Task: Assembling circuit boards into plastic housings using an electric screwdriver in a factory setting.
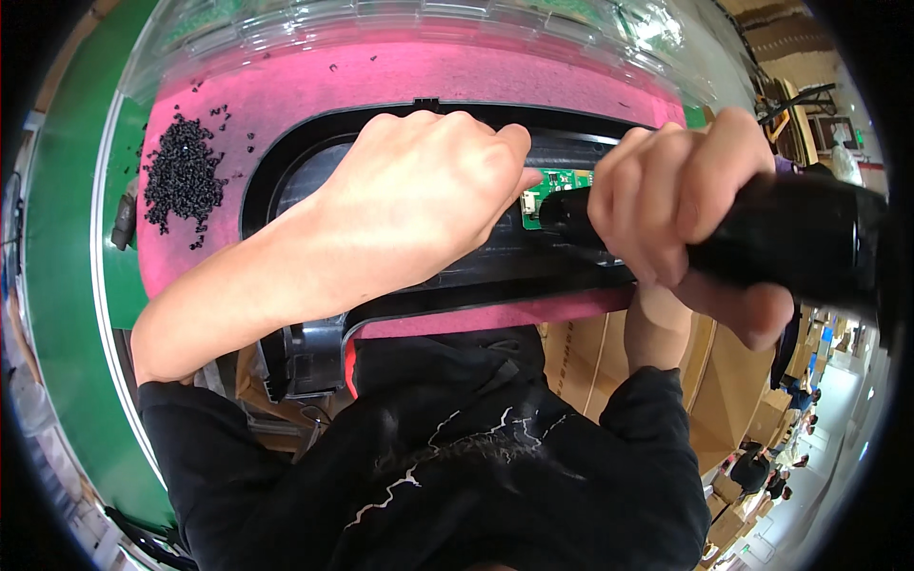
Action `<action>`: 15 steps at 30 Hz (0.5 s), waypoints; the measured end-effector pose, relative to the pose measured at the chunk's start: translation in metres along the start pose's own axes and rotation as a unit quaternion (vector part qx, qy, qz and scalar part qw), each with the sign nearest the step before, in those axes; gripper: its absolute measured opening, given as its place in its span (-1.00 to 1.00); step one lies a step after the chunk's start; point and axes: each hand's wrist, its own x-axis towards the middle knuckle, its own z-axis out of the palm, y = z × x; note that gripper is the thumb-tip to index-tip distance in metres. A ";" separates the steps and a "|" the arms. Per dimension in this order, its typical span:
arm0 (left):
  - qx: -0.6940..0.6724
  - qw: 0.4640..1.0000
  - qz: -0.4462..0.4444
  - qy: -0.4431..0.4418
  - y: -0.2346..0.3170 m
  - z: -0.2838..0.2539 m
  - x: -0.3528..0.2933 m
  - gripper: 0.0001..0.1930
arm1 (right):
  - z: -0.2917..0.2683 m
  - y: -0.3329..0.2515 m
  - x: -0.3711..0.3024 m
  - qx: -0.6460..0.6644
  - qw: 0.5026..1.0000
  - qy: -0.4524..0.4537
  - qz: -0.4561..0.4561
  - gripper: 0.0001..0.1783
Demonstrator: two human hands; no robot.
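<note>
Gripping a black cylindrical driver-like tool (pixel 790 226) in the curled fingers of the right hand (pixel 681 190), with its nose at a green circuit board (pixel 564 179). Reaching toward the board's edge with the left hand (pixel 428 181), with fingers bent; cannot tell whether holding anything. Already laid inside a long black plastic shell (pixel 457 291) on the pink-topped desk (pixel 476 62). Seemingly mid-step; cannot make out anything secured. Lying unused at left, in a heap of tiny black pieces (pixel 183 176).

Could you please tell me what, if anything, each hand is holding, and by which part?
The right hand grips a black tool around its middle, behind the narrow front end; whether the left hand holds anything cannot be told.
</note>
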 end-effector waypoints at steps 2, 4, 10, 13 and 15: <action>-0.014 1.000 0.005 0.005 -0.001 0.001 -0.001 -0.81 | 0.012 -0.004 0.000 -0.011 0.997 0.067 0.030 -0.34; -0.025 0.999 0.031 0.014 -0.004 0.001 0.000 -0.82 | 0.011 -0.007 0.000 -0.038 0.997 0.061 0.038 -0.34; -0.039 0.998 0.050 -0.002 -0.004 -0.003 -0.001 -0.77 | -0.004 0.007 0.007 0.063 0.997 -0.004 0.046 -0.34; -0.013 0.999 0.039 -0.032 -0.006 -0.002 -0.002 -0.80 | -0.009 0.011 0.013 0.084 0.995 -0.049 0.015 -0.37; -0.005 0.998 0.036 -0.047 -0.005 -0.001 0.001 -0.82 | -0.009 0.010 0.011 0.086 0.995 -0.053 0.009 -0.38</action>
